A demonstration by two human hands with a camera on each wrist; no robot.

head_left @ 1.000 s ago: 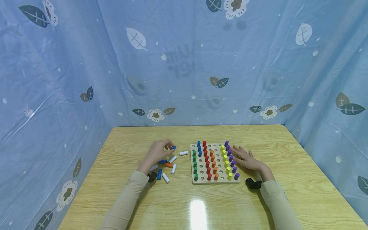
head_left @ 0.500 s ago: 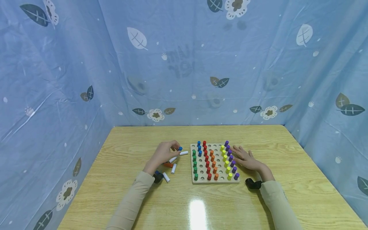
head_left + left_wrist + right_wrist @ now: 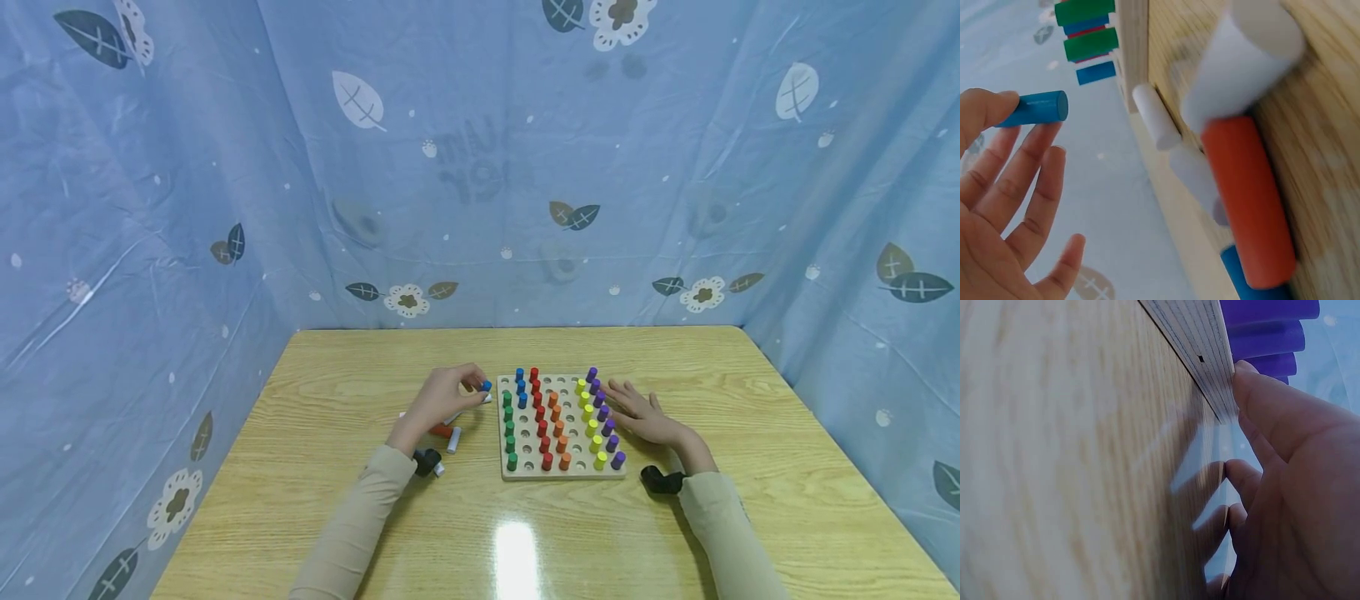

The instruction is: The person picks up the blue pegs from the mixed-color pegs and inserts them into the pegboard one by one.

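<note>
Between thumb and fingertips my left hand (image 3: 442,397) pinches a blue peg (image 3: 1044,107), just left of the wooden pegboard (image 3: 540,476). Green, blue, red, orange, yellow and purple pegs stand upright in rows on the board, with bare holes among them. My right hand (image 3: 641,417) lies at the board's right side, fingers spread; in the right wrist view its thumb touches the board's edge (image 3: 1204,356) beside the purple pegs (image 3: 1269,337). Under my left hand and wrist lie loose pegs, partly hidden: an orange peg (image 3: 1250,200) and several white pegs (image 3: 1157,115).
The wooden table (image 3: 600,542) runs back to a blue patterned curtain (image 3: 480,167) that also hangs along both sides. Black wrist cameras sit at the left wrist (image 3: 427,462) and the right wrist (image 3: 662,479).
My left hand has moved right with the blue peg, from above the loose pegs to near the board's left edge. The right hand has stayed in place.
</note>
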